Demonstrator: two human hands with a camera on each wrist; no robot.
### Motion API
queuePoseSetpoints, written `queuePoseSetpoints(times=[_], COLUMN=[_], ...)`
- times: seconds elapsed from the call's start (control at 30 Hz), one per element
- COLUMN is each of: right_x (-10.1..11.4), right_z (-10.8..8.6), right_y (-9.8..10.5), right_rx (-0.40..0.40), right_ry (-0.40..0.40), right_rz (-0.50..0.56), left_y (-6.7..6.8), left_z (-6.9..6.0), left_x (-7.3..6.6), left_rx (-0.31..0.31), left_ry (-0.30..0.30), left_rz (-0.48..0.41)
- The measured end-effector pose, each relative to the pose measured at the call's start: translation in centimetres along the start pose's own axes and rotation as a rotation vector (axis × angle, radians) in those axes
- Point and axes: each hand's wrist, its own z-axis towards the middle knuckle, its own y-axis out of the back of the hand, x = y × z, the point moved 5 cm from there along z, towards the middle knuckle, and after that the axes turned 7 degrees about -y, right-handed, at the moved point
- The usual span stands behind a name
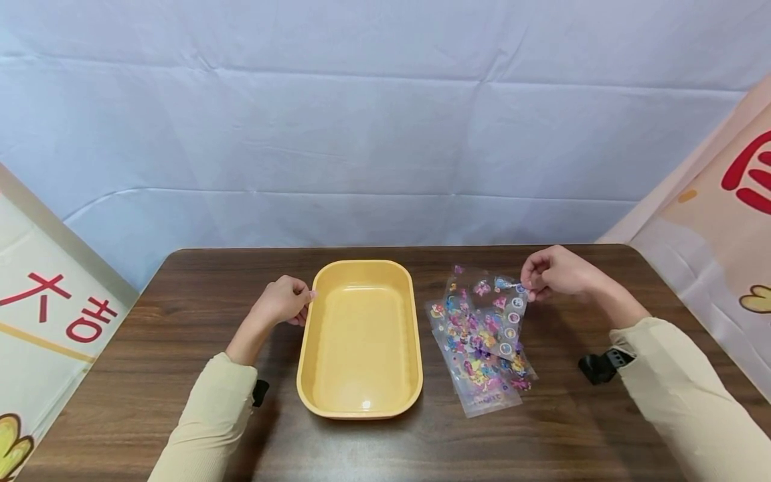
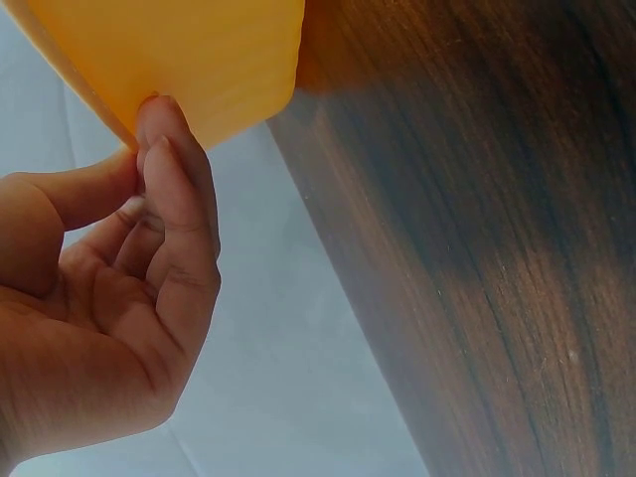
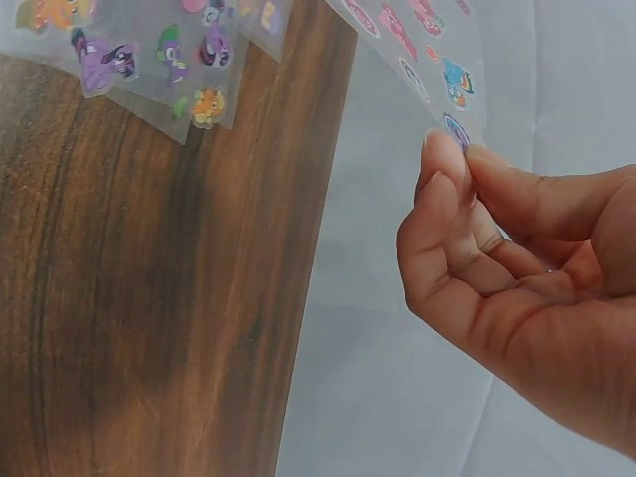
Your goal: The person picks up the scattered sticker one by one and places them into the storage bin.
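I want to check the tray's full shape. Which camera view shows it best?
The head view: the tray appears almost whole, seen from above. The left wrist view shows only part of it, pinched by the left hand; the right wrist view shows none of it.

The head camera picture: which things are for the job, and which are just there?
Job, probably: yellow oblong tray, pinched by left hand; clear plastic sticker sheet, pinched by right hand; similar sheets beneath.

Just there: brown wooden table; pale cloth backdrop; printed side banners.

The tray (image 1: 360, 338) is yellow (the sticker sheets (image 1: 477, 335) multicoloured)
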Motion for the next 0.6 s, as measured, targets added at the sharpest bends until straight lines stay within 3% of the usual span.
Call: queuePoseSetpoints(times=[0.6], right_x=[1.4], right_z=[0.0], right_y=[0.3], right_rx=[-0.010], right_ry=[-0.004], right_rz=[0.007], left_y=[0.0], left_z=[0.1], left_x=[0.0], left_rx=[-0.010], left_ry=[0.012], left_rz=[-0.015])
